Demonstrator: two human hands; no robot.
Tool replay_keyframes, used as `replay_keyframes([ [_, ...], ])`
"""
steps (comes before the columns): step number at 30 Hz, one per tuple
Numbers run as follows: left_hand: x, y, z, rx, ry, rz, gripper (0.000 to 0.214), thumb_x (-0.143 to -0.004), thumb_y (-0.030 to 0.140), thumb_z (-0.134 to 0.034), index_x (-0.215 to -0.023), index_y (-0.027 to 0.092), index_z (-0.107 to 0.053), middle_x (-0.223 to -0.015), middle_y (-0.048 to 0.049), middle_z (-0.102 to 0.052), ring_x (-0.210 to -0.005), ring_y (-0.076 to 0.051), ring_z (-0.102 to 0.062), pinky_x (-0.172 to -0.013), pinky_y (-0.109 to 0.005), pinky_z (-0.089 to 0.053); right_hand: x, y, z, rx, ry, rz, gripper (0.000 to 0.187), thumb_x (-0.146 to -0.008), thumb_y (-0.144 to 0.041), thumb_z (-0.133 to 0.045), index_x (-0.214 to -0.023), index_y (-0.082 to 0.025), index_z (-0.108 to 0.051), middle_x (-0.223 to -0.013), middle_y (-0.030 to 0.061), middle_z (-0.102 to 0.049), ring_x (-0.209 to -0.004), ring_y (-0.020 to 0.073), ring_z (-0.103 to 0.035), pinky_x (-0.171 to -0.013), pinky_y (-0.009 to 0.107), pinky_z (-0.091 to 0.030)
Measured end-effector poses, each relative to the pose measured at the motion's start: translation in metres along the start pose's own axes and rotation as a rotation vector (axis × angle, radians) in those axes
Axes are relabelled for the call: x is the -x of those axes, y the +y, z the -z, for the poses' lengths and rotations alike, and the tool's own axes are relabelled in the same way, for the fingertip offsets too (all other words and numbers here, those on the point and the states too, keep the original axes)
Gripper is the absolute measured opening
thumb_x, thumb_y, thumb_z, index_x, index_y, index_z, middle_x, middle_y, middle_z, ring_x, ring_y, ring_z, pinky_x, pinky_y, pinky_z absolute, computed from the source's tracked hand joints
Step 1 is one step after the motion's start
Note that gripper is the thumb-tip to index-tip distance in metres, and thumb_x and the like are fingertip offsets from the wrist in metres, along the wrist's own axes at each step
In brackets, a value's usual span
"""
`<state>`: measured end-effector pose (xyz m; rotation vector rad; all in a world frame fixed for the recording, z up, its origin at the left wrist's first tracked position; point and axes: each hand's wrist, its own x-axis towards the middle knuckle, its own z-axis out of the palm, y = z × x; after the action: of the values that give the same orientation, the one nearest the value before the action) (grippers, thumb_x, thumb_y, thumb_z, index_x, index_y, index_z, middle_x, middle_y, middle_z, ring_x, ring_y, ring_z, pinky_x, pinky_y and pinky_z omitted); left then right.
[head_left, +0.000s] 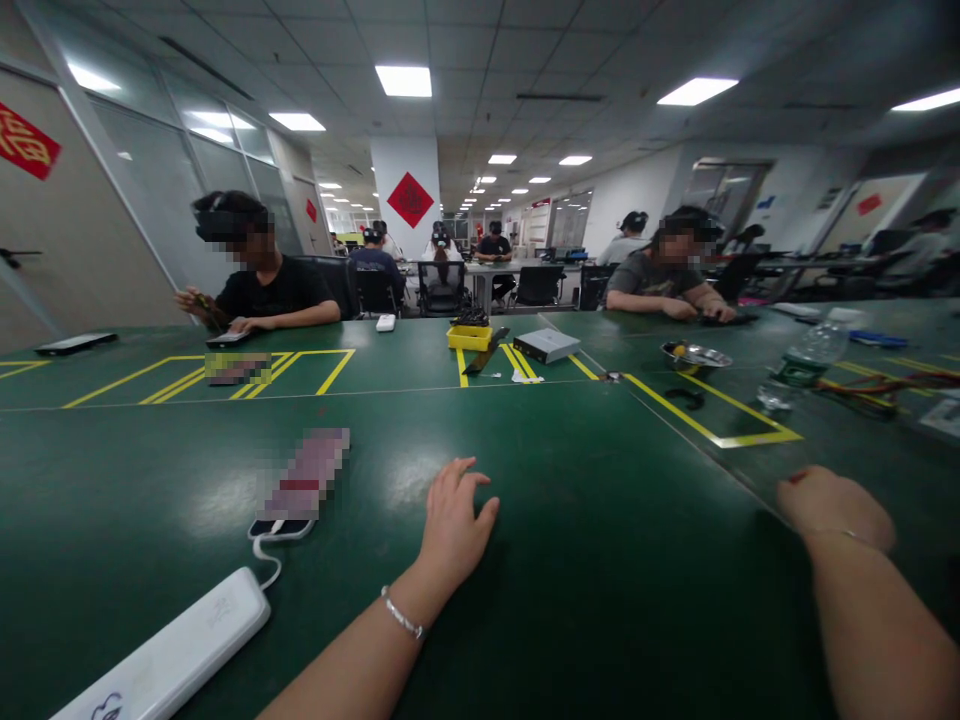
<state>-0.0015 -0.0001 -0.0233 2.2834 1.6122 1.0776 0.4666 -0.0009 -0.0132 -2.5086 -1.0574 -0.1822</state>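
My left hand (456, 525) lies flat on the green table (600, 560), fingers stretched out, holding nothing; a thin bracelet circles its wrist. My right hand (832, 505) rests on the table at the right with its fingers curled under and out of sight. A phone (300, 485) lies to the left of my left hand, cabled to a white power bank (169, 655) near the front edge. Neither hand touches them.
Yellow tape marks boxes on the table. At the far side sit a yellow tray (469, 337), a grey box (547, 345), a metal bowl (695, 355) and a plastic bottle (806, 360). Two people sit across, left (259, 275) and right (667, 275); more work behind.
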Motion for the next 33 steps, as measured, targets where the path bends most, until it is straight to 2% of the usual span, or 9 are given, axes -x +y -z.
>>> replay_keyframes([
  [6, 0.000, -0.003, 0.001, -0.005, -0.033, 0.007, 0.016, -0.074, 0.023, -0.052, -0.089, 0.022, -0.055, -0.120, -0.0050, -0.045, -0.117, -0.024, -0.033, -0.096, -0.044, -0.028, 0.003, 0.006, -0.009, 0.115, -0.216, -0.141, 0.041, -0.067, -0.040, -0.039, -0.092, -0.016, -0.059, -0.097, 0.0194, -0.049, -0.088, 0.0378, -0.049, -0.051, 0.039, -0.037],
  [12, 0.000, 0.001, 0.002, 0.045, -0.072, 0.022, 0.021, -0.073, 0.023, -0.052, -0.094, 0.021, -0.054, -0.119, -0.0056, -0.046, -0.117, -0.023, -0.034, -0.097, -0.042, -0.029, 0.020, -0.023, 0.008, 0.181, -0.119, -0.079, 0.050, -0.073, -0.049, -0.033, -0.101, -0.015, -0.057, -0.103, 0.0242, -0.043, -0.091, 0.0405, -0.045, -0.051, 0.041, -0.036],
  [15, 0.000, 0.002, 0.003, 0.091, -0.098, 0.024, 0.023, -0.074, 0.023, -0.051, -0.096, 0.020, -0.053, -0.118, -0.0061, -0.047, -0.115, -0.022, -0.037, -0.097, -0.040, -0.029, 0.038, -0.064, 0.013, 0.195, -0.018, 0.169, 0.048, -0.077, -0.043, -0.034, -0.099, -0.009, -0.057, -0.098, 0.0251, -0.046, -0.092, 0.0371, -0.046, -0.060, 0.042, -0.038],
  [18, 0.001, 0.002, 0.003, 0.138, -0.132, 0.026, 0.024, -0.074, 0.022, -0.049, -0.098, 0.020, -0.052, -0.118, -0.0063, -0.048, -0.114, -0.021, -0.039, -0.097, -0.039, -0.030, 0.078, -0.124, 0.009, 0.079, 0.010, 0.511, 0.035, -0.078, -0.033, -0.038, -0.098, -0.011, -0.056, -0.096, 0.0167, -0.050, -0.094, 0.0265, -0.047, -0.075, 0.038, -0.038],
  [22, 0.001, 0.000, -0.001, 0.217, -0.221, 0.069, 0.032, -0.077, 0.020, -0.044, -0.109, 0.020, -0.046, -0.115, -0.0068, -0.052, -0.109, -0.019, -0.046, -0.094, -0.034, -0.034, 0.166, -0.195, -0.001, -0.186, -0.185, 1.002, 0.029, -0.079, -0.030, -0.040, -0.100, -0.017, -0.055, -0.100, 0.0090, -0.052, -0.095, 0.0188, -0.047, -0.083, 0.033, -0.038],
  [26, 0.001, -0.001, -0.004, 0.217, -0.292, 0.066, 0.033, -0.077, 0.015, -0.040, -0.109, 0.019, -0.047, -0.107, -0.0057, -0.058, -0.102, -0.017, -0.051, -0.091, -0.030, -0.035, 0.227, -0.220, -0.004, -0.259, -0.366, 1.330, 0.033, -0.077, -0.029, -0.045, -0.107, -0.018, -0.052, -0.110, 0.0075, -0.050, -0.102, 0.0185, -0.043, -0.089, 0.033, -0.035],
  [28, 0.001, -0.001, -0.004, 0.191, -0.304, 0.043, 0.033, -0.076, 0.016, -0.042, -0.108, 0.019, -0.048, -0.108, -0.0057, -0.058, -0.102, -0.017, -0.050, -0.092, -0.030, -0.034, 0.224, -0.218, -0.005, -0.244, -0.413, 1.384, 0.033, -0.078, -0.030, -0.043, -0.108, -0.020, -0.052, -0.112, 0.0064, -0.050, -0.104, 0.0178, -0.043, -0.090, 0.033, -0.034],
  [30, 0.001, -0.001, -0.002, 0.168, -0.313, 0.036, 0.034, -0.075, 0.020, -0.045, -0.109, 0.019, -0.048, -0.111, -0.0059, -0.056, -0.105, -0.018, -0.049, -0.093, -0.031, -0.033, 0.200, -0.210, -0.006, -0.189, -0.416, 1.334, 0.034, -0.079, -0.032, -0.041, -0.109, -0.021, -0.052, -0.111, 0.0051, -0.052, -0.103, 0.0172, -0.044, -0.091, 0.033, -0.034],
  [33, 0.002, 0.000, 0.002, 0.155, -0.335, 0.035, 0.035, -0.075, 0.025, -0.047, -0.110, 0.020, -0.048, -0.113, -0.0056, -0.055, -0.107, -0.019, -0.047, -0.094, -0.033, -0.033, 0.143, -0.184, -0.005, -0.027, -0.270, 1.021, 0.036, -0.079, -0.030, -0.038, -0.108, -0.016, -0.053, -0.108, 0.0090, -0.053, -0.102, 0.0201, -0.045, -0.089, 0.035, -0.034],
])
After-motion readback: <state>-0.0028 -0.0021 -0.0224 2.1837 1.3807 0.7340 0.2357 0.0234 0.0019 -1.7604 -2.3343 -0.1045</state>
